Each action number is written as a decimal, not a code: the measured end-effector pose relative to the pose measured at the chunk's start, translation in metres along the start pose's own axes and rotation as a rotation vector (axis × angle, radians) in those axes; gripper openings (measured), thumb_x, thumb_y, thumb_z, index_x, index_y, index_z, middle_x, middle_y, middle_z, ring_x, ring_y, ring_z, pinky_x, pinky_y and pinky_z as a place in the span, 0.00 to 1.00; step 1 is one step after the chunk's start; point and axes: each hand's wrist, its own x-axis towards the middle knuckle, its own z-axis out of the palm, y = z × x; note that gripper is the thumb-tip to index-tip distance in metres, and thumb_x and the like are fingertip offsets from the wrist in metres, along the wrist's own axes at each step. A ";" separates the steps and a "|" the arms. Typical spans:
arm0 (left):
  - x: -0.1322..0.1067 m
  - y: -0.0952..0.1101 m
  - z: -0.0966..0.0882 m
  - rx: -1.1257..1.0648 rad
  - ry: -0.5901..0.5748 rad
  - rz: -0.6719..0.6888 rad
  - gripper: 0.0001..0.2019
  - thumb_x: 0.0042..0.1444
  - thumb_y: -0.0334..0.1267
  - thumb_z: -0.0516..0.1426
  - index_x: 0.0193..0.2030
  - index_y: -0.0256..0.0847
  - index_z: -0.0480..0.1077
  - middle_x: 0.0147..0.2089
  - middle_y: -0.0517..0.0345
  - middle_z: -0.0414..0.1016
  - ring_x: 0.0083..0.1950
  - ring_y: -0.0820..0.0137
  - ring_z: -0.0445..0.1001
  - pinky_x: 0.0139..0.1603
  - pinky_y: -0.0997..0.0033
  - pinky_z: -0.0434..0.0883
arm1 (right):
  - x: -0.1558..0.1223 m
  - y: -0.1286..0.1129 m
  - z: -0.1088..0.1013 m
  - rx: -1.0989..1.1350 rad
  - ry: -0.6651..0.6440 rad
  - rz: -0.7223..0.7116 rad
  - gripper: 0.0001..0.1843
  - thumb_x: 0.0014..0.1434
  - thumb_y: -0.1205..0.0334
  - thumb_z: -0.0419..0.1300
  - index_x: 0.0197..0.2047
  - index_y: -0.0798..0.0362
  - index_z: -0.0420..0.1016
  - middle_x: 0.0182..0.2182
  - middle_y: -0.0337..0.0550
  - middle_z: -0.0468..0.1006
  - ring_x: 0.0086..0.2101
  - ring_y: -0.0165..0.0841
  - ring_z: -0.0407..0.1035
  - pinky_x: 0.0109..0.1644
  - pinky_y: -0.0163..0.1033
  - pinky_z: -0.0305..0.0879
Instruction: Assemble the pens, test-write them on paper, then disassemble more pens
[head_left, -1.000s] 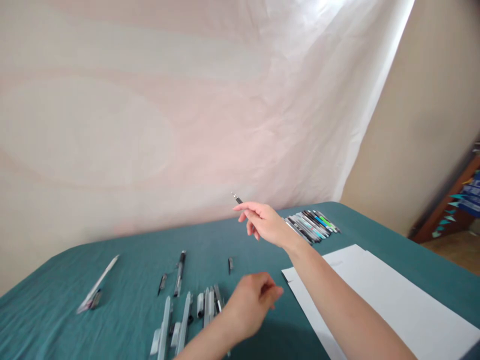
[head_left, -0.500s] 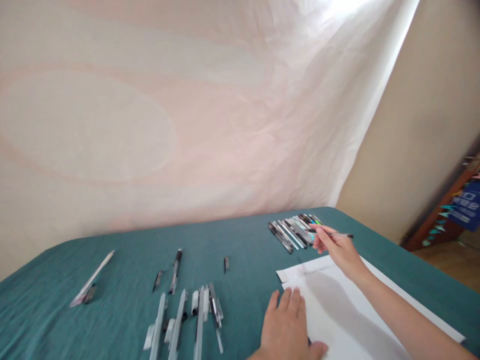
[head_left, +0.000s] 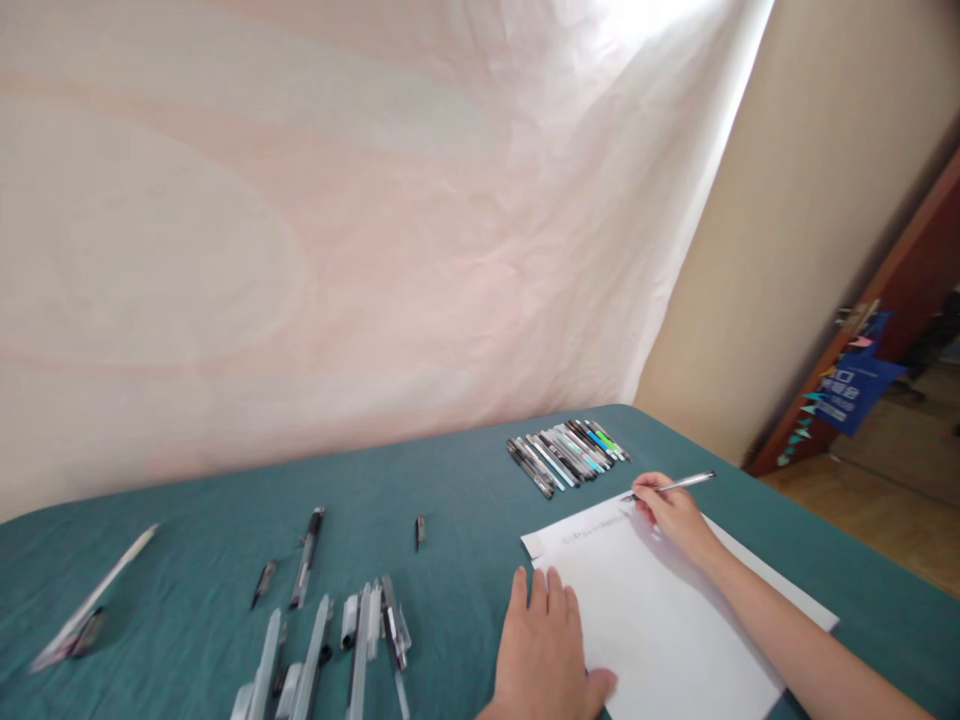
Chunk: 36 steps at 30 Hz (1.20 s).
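My right hand (head_left: 670, 517) is closed around a pen (head_left: 686, 482), its tip down at the top part of a white sheet of paper (head_left: 660, 620). A faint line of scribbled marks (head_left: 592, 528) runs along the paper's top edge, left of the pen tip. My left hand (head_left: 544, 640) lies flat, fingers stretched out, across the left edge of the paper and the cloth. Another sheet's corner seems to show under the top one.
A row of several pens (head_left: 568, 455) lies beyond the paper. Uncapped pens and caps (head_left: 367, 640) lie left of my left hand. Farther left are a black pen (head_left: 307, 560), a small cap (head_left: 419, 532) and a white pen (head_left: 97, 595) on the green cloth (head_left: 450, 470).
My right hand has come down from above the pen row to the paper, bringing the pen tip onto it. My left hand stays on the paper's edge. The view has turned right.
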 end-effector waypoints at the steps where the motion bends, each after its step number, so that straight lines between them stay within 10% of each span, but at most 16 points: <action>1: 0.000 0.002 -0.001 0.020 -0.004 -0.006 0.34 0.53 0.54 0.46 0.60 0.31 0.52 0.62 0.37 0.49 0.63 0.51 0.48 0.60 0.47 0.42 | 0.001 0.002 -0.002 -0.015 -0.009 -0.001 0.12 0.52 0.52 0.51 0.32 0.52 0.65 0.16 0.34 0.66 0.16 0.29 0.58 0.19 0.34 0.54; 36: -0.004 0.001 0.010 -0.036 0.089 -0.029 0.32 0.54 0.51 0.45 0.59 0.26 0.55 0.61 0.37 0.52 0.61 0.54 0.52 0.61 0.52 0.47 | 0.011 0.030 -0.015 -0.402 0.031 -0.124 0.10 0.48 0.58 0.49 0.20 0.52 0.62 0.16 0.34 0.64 0.21 0.29 0.60 0.27 0.33 0.54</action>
